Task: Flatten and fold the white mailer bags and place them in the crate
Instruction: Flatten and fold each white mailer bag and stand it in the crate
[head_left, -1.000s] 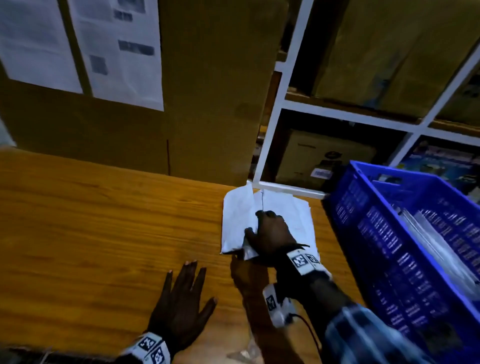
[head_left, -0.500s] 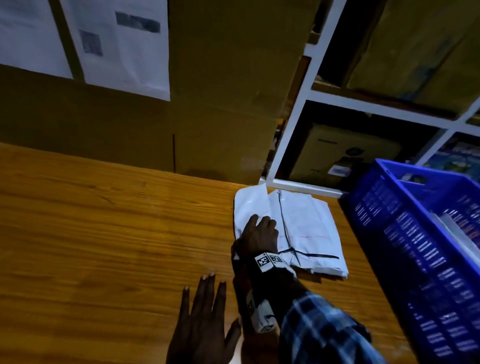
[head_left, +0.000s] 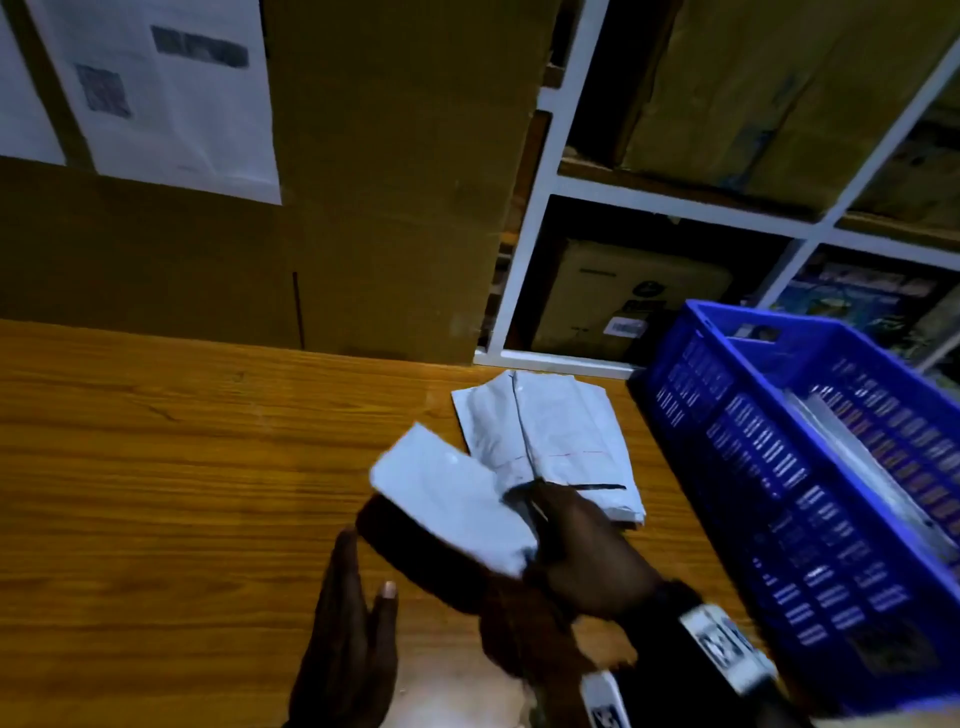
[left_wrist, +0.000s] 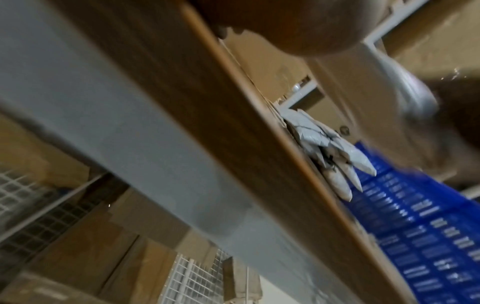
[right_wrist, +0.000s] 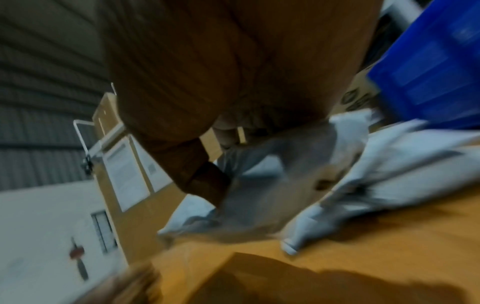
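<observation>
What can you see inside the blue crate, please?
Inside the blue crate, pale flat bags lie against its far side. The near wall hides the floor, so their number cannot be told.

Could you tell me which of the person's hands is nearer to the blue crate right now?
The right hand, gripping a white mailer bag, is beside the blue crate. The left hand is farther away.

Dim light over a wooden table (head_left: 156, 493) — big cardboard boxes (head_left: 395, 171) with taped paper sheets (head_left: 171, 93) behind, white shelving (head_left: 550, 208) holding more boxes.
</observation>
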